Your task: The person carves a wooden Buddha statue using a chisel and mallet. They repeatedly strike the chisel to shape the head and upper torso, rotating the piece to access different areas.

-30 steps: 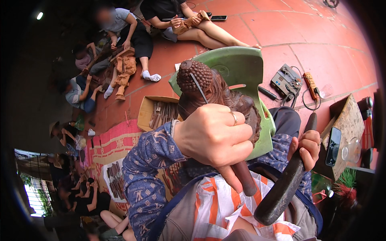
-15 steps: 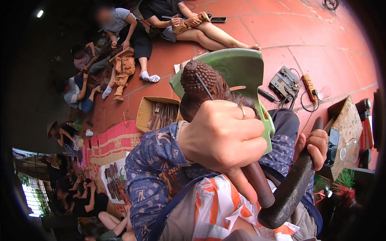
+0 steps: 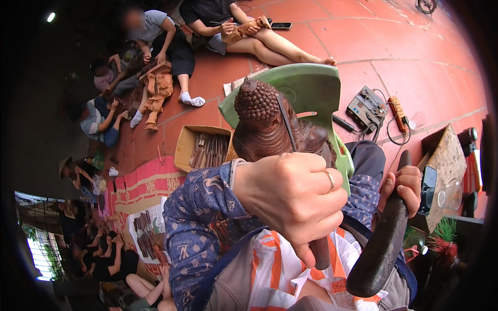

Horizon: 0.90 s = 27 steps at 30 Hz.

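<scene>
My left hand is closed around a carving chisel. The dark metal blade sticks out above my fist and lies against a dark brown carved wooden statue with a curl-covered head, near its neck and shoulder. Below my fist shows the butt of the brown chisel handle. My right hand grips a dark, club-shaped mallet by its narrow end; its thick end hangs low, apart from the chisel handle. Part of the statue is hidden behind my left hand.
The statue leans on a green plastic chair. Left of it stands a cardboard box of chisels; more tools lie on a white sheet. At right are a grey electric control box, an orange power strip and a phone. Co-workers sit at left.
The chisel blade has shifted right, from the statue's head toward its shoulder, and the handle stands steeper. The mallet's thick end has swung away to the right from the handle butt.
</scene>
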Available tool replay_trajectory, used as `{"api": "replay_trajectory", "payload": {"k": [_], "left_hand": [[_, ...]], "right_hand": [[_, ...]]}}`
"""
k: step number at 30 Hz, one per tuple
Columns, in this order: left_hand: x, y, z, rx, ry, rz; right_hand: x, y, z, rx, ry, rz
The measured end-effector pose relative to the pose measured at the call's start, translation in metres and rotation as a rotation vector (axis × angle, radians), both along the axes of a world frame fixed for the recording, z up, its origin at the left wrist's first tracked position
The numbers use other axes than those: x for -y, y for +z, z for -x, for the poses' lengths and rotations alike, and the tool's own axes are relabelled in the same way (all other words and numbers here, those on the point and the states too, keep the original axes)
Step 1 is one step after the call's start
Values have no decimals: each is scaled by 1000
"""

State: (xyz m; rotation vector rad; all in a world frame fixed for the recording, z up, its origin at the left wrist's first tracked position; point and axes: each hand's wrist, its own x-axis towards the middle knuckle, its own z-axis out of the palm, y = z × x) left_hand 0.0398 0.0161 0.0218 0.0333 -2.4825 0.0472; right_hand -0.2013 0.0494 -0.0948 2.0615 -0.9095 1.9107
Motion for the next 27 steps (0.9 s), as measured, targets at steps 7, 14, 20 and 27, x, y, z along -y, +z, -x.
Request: {"api": "replay_trajectory", "payload": {"k": [7, 14, 20, 27], "left_hand": [[1, 2, -4, 54, 35, -66], [-11, -3, 2, 72, 64, -122], [-21, -22, 19, -47, 235, -74], [-26, -24, 26, -40, 382, -115]], "right_hand": [[1, -2, 1, 0, 9, 3], [1, -11, 3, 63, 94, -40], [1, -38, 4, 228, 316, -232], [-1, -63, 10, 279, 495, -418]]}}
